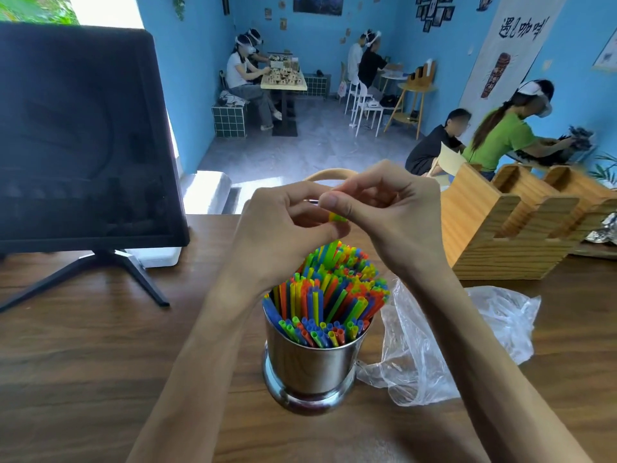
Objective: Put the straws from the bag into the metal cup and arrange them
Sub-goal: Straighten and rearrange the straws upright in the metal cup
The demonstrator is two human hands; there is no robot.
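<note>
A shiny metal cup [312,365] stands on the wooden table near its front edge, packed with several upright straws [329,292] in blue, green, yellow and orange. Above the cup my left hand [280,228] and my right hand [390,215] meet, fingers pinched together on the ends of a few straws [337,217], of which only a short yellow and green bit shows. A crumpled clear plastic bag [434,342] lies flat on the table just right of the cup; I see no straws in it.
A dark monitor [80,138] on a splayed stand occupies the left of the table. A wooden slotted holder [510,225] stands at the back right. Beyond the table, several people sit at other tables in a blue-walled room.
</note>
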